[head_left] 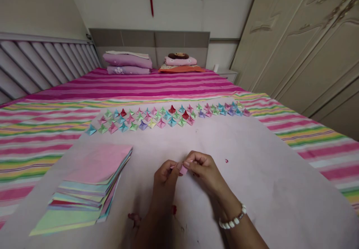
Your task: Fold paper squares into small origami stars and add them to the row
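Observation:
A small folded piece of pink paper (183,170) is pinched between my two hands above the pale board. My left hand (167,175) grips its left side with thumb and fingers. On the opposite side, my right hand (202,165) holds it by the thumb and fingertips; a white beaded bracelet (232,221) circles that wrist. Most of the paper is hidden by my fingers. Left of my hands lies a stack of coloured paper sheets (98,163), pink on top. Beyond them, several small folded paper boats (143,125) in mixed colours stand in rows.
The pale board (252,174) rests on a bed with a striped sheet (316,151). Red scraps (174,209) lie near my left forearm. Folded bedding (127,61) sits by the headboard (123,39). A railing (42,61) runs along the left, and a wardrobe (303,54) stands right.

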Available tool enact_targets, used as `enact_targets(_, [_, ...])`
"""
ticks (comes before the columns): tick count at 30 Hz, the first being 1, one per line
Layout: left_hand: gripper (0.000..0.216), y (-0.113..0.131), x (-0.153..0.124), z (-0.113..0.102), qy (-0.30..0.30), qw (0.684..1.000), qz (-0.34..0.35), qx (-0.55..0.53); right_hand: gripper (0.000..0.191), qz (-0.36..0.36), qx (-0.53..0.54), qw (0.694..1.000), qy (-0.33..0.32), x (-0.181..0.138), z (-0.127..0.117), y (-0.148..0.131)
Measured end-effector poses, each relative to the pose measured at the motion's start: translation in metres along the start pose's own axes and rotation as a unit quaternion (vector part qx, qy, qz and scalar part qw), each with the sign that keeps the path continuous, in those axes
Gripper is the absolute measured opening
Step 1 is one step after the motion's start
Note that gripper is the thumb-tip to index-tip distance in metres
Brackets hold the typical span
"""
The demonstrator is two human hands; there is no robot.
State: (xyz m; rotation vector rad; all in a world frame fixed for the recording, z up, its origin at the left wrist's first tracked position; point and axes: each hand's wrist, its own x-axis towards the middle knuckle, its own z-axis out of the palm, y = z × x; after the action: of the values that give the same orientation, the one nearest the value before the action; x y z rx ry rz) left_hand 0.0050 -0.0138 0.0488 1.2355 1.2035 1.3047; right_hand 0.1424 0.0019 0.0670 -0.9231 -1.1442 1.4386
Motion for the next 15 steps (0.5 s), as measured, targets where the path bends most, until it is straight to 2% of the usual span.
enact_targets(7, [0.033, 0.0058, 0.0026, 0.0003, 0.067, 0.994, -0.046, -0.067, 0.028, 0.016, -0.018, 0.999, 0.027, 0.0013, 0.0012, 0.0010])
enact_targets(15, [0.040, 0.0031, 0.0025, -0.0006, 0.065, 0.993, -0.040, -0.090, 0.033, 0.032, -0.023, 0.998, 0.046, 0.0006, 0.0020, 0.0032])
